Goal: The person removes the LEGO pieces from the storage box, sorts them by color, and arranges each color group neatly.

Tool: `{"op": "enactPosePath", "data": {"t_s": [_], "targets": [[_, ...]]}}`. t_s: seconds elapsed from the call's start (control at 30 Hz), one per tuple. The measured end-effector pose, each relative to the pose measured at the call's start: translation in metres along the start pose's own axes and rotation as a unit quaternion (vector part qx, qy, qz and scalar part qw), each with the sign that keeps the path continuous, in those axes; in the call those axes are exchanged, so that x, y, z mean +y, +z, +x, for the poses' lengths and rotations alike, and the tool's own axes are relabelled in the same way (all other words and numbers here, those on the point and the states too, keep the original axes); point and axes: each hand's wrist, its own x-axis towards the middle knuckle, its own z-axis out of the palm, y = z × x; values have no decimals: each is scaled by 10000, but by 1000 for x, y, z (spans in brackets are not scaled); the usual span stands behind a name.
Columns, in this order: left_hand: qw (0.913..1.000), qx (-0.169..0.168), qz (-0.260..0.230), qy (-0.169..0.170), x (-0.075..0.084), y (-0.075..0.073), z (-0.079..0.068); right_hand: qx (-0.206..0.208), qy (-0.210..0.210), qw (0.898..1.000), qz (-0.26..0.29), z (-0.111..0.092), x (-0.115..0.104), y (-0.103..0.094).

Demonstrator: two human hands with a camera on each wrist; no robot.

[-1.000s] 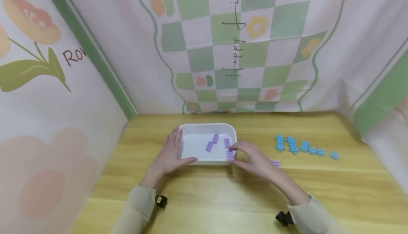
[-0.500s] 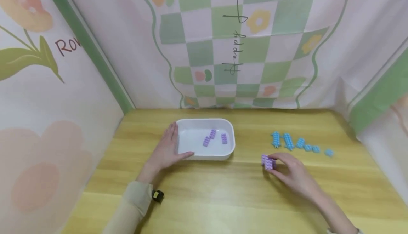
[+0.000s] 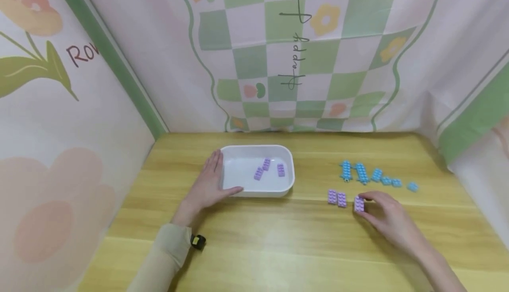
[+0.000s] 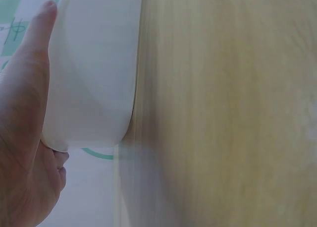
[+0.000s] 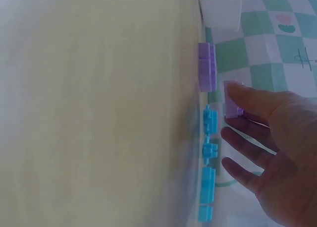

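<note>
My left hand rests against the left end of a white plastic box, fingers straight along its side and thumb on the front rim. Inside the box lie three purple toy bricks, one apart at the right and two nearly touching. My right hand pinches another purple brick between thumb and fingers; in the right wrist view this brick appears raised above the table. Just left of it, two purple bricks stand side by side on the table.
Behind the right hand, several blue brick pieces form a row on the wooden table, from a long piece to a small one. A patterned cloth hangs behind the table, and a printed panel borders its left.
My right hand has moved from the box's right end to the right, carrying purple bricks out. One now stands beside another on the table; one is still pinched. The left hand stays at the box.
</note>
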Motion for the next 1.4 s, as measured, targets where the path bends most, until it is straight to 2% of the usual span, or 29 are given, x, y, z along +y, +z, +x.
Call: {"op": "enactPosePath", "data": {"t_s": [0.17,0.33,0.63,1.0,1.1,1.23,1.4], "targets": [[10000,-8,16,-55,0,0,0,-276,241,9992,-151,-1,4,0],[10000,-6,24,-71,-1,1,0,-281,124,9993,-232,1,7,3],[9999,-72,-80,-68,1,1,0,-391,148,9989,-206,2,11,7],[9998,-149,-48,-117,1,-1,0,-489,41,9988,-85,11,11,4],[9999,-118,-21,-101,2,-2,1,-491,-20,9988,13,19,1,-2],[9999,-101,-16,-89,3,-3,1,-579,-103,9981,207,38,-25,-8],[9999,-109,-33,-76,1,-2,0,-574,-531,9959,466,71,-60,-1]]}}
